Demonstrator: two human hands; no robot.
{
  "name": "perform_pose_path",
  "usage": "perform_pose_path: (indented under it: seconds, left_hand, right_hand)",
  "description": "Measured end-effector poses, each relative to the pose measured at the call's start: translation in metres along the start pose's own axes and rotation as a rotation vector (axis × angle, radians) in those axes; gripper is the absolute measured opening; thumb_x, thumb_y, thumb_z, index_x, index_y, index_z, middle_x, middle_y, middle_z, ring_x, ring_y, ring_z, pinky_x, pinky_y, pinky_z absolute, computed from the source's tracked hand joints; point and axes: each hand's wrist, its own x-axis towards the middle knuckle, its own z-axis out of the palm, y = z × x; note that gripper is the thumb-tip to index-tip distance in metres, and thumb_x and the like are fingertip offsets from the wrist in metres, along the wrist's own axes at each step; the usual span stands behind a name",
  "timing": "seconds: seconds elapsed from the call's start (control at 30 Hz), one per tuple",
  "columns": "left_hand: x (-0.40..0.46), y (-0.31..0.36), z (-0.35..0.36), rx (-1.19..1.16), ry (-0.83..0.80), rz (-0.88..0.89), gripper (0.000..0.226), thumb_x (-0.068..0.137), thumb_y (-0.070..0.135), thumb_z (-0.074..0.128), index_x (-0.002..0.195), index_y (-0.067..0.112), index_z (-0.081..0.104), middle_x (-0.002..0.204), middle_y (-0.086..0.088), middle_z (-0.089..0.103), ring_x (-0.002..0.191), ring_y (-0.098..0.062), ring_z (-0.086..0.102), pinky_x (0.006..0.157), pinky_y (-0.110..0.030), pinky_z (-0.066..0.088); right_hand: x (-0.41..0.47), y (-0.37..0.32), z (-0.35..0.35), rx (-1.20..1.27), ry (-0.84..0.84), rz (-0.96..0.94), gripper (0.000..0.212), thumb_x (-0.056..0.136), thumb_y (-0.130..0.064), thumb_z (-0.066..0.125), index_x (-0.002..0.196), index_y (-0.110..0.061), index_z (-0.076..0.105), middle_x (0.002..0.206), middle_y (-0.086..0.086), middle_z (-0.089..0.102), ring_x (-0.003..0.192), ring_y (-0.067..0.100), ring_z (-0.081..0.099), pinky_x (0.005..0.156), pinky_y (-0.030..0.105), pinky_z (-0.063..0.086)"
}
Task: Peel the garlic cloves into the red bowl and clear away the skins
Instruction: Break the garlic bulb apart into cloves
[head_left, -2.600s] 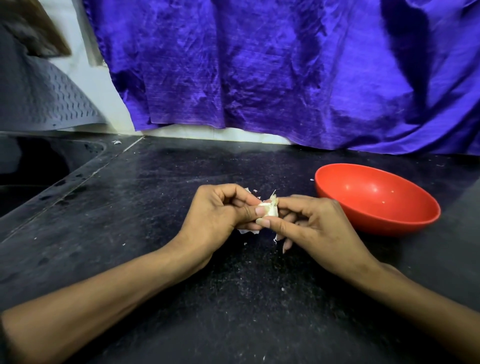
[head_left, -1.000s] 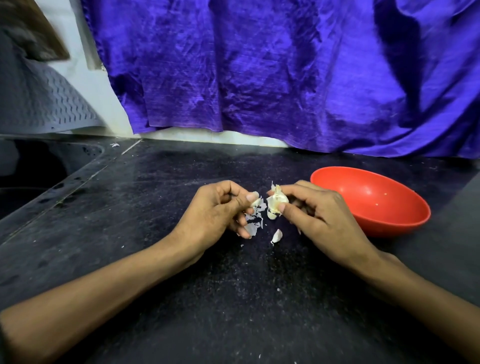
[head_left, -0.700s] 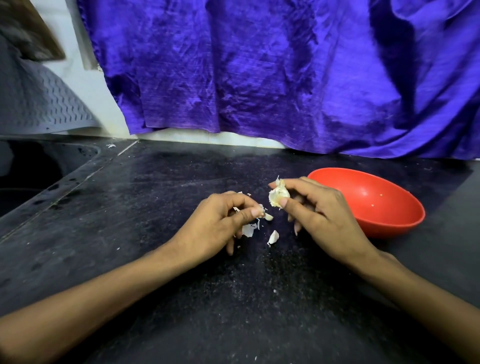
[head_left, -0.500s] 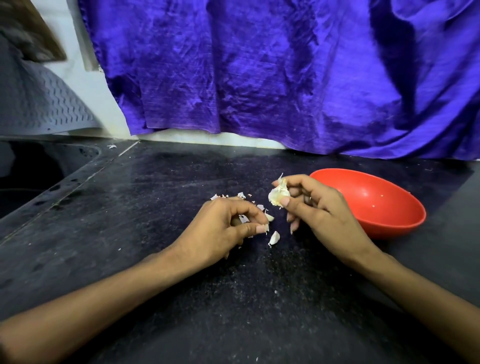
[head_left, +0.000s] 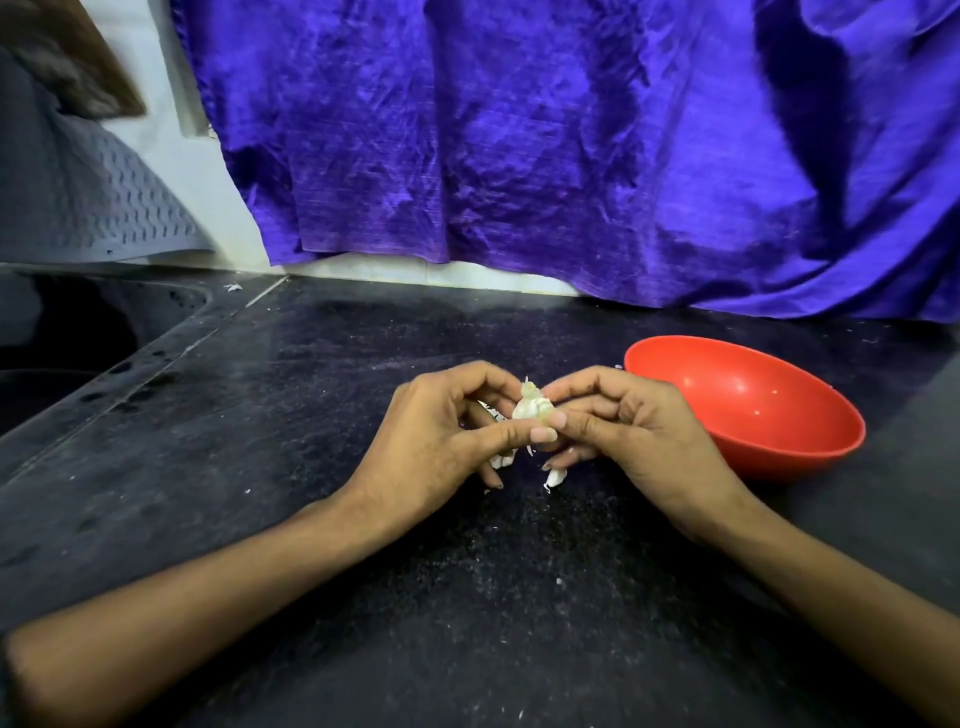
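Note:
Both hands meet over the middle of the black counter, holding a small pale piece of garlic between them. My left hand pinches it with thumb and fingertips from the left. My right hand pinches it from the right. Loose white garlic skins lie on the counter just under the hands, partly hidden by the fingers. The red bowl stands to the right of my right hand; only a few tiny specks show inside it.
A dark sink is sunk into the counter at the far left. A purple cloth hangs along the back wall. A grey textured mat leans at the back left. The black counter carries scattered white flecks.
My left hand rose from the skins on the counter and came back to the garlic. Both hands now pinch it together, slightly lower than where the right hand held it alone.

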Motion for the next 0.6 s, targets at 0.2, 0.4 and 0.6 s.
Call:
perform_pose_path:
  seconds: [0.2, 0.4, 0.6]
  left_hand:
    - [0.0028, -0.0023, 0.0015, -0.143, 0.031, -0.074, 0.032, 0.056, 0.028, 0.08, 0.084, 0.015, 0.072, 0.077, -0.006, 0.074, 0.062, -0.019, 0.069, 0.058, -0.032, 0.059]
    - [0.0028, -0.0019, 0.002, -0.172, 0.025, -0.078, 0.033, 0.055, 0.026, 0.083, 0.083, 0.012, 0.071, 0.076, -0.007, 0.074, 0.065, -0.02, 0.07, 0.061, -0.032, 0.06]
    - [0.0011, -0.0056, 0.004, 0.064, 0.056, 0.027, 0.045, 0.046, 0.048, 0.084, 0.078, 0.022, 0.068, 0.076, 0.004, 0.071, 0.071, -0.016, 0.068, 0.074, -0.041, 0.058]
  right_hand:
    - [-0.0021, -0.0004, 0.0022, -0.001, -0.001, 0.027, 0.026, 0.078, -0.009, 0.064, 0.102, 0.0, 0.065, 0.084, 0.022, 0.071, 0.07, 0.018, 0.067, 0.063, 0.027, 0.059]
    - [-0.003, -0.0035, 0.0041, 0.038, 0.008, 0.071, 0.029, 0.074, -0.016, 0.065, 0.1, -0.003, 0.069, 0.091, 0.021, 0.073, 0.075, 0.022, 0.07, 0.07, 0.033, 0.059]
    - [-0.0059, -0.0039, 0.0056, 0.079, -0.002, 0.088, 0.029, 0.068, -0.011, 0.071, 0.095, -0.001, 0.071, 0.084, 0.018, 0.074, 0.07, 0.022, 0.069, 0.066, 0.028, 0.059]
